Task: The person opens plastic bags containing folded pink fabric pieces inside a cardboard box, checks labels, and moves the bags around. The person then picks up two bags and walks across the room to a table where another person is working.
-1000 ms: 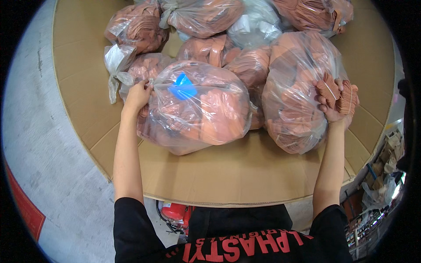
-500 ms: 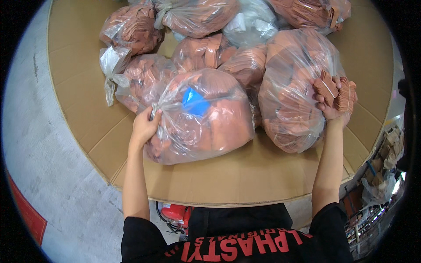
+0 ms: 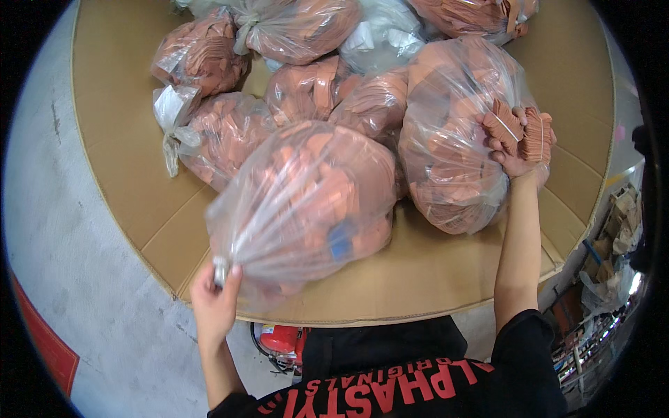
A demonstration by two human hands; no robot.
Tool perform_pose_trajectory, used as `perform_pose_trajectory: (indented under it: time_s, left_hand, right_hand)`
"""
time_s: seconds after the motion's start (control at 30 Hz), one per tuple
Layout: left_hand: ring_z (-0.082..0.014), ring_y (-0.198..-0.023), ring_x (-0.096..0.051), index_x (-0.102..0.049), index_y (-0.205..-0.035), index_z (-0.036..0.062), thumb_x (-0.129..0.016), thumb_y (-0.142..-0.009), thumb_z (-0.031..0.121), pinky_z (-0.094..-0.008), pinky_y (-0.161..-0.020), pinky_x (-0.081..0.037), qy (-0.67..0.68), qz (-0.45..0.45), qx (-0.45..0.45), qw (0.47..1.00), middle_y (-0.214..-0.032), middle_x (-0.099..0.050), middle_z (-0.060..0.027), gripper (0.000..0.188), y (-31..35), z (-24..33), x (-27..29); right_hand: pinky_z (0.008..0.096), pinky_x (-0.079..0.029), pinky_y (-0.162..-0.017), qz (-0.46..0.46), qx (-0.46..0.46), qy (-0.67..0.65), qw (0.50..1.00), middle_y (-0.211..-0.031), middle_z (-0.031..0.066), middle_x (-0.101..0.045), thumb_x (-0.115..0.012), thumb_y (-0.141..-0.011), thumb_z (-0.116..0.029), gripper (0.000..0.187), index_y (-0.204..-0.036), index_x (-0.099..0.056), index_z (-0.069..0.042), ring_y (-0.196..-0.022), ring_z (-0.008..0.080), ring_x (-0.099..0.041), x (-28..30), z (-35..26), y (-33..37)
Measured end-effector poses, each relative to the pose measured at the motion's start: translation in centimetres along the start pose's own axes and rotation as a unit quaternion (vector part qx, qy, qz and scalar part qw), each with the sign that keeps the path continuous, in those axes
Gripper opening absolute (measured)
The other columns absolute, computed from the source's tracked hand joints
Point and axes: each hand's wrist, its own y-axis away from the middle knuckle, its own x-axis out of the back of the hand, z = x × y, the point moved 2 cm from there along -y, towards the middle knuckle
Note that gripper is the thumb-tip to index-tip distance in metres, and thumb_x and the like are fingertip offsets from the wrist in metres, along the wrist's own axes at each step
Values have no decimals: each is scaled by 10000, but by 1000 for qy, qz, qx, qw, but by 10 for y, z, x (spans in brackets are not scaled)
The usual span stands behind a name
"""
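Observation:
My left hand (image 3: pixel 217 299) is closed on the gathered neck of a clear plastic bag (image 3: pixel 313 188) packed with orange-brown flat pieces. The neck points toward me at the near left, and the bag lies on cardboard. A blue patch (image 3: pixel 341 241) shows low on its right side. In my right hand (image 3: pixel 514 164) are two bundles of thin orange-brown pieces, a left bundle (image 3: pixel 503 128) and a right bundle (image 3: pixel 536 136), each with a white band around it. That hand is over the right side of another large filled bag (image 3: pixel 449 139).
Several more filled bags (image 3: pixel 300 87) crowd the far side of the cardboard surface (image 3: pixel 411 279), with a whitish bag (image 3: pixel 382 38) among them. A red fire extinguisher (image 3: pixel 279 338) stands below the near edge. Clutter with plastic (image 3: pixel 605 289) lies at the right.
My left hand has drawn the bag's neck toward me and slightly left, and the bag has turned. Its blue patch now sits lower and farther right. My right hand still holds both bundles.

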Motion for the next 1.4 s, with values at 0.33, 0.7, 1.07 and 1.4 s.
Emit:
perform_pose_trajectory:
  time_s: [0.33, 0.7, 1.07, 1.4]
  left_hand:
    - [-212, -1011, -698, -671, -1284, 12, -637, -1026, 10, -344, -879, -586, -109, 161, -169, 966, -1194, -694, -119, 260, -93, -29, -54]
    - [-271, -769, -699, -737, -1043, -4, -742, -949, 76, -379, -714, -565, -212, 146, -260, 931, -973, -717, -144, 124, -109, 1, -85]
    - [-342, -864, -690, -713, -1012, 9, -768, -930, 122, -448, -798, -551, -279, 143, -252, 916, -936, -712, -146, 149, -125, 8, -114]
    - [-348, -1072, -619, -731, -1048, 97, -761, -903, 123, -486, -918, -519, -374, 107, -344, 854, -1093, -659, -99, 150, -147, 19, -119]
  right_hand:
    - [604, -604, -910, -32, -7, 15, 999, -1661, 443, -163, -779, -876, -491, 604, -1272, -506, -126, -1226, 527, -596, 0, 2, -1]
    - [649, -559, -985, -43, -10, 1, 999, -1684, 447, -91, -752, -918, -460, 589, -1287, -469, -98, -1375, 627, -509, -4, 1, 0]
    - [628, -570, -966, -52, -11, 10, 999, -1678, 452, -90, -756, -898, -485, 613, -1309, -473, -129, -1318, 581, -552, 2, 1, -1]
    - [660, -556, -998, -85, -29, -20, 996, -1688, 442, -45, -737, -919, -486, 618, -1327, -458, -114, -1376, 607, -493, 6, 0, -4]
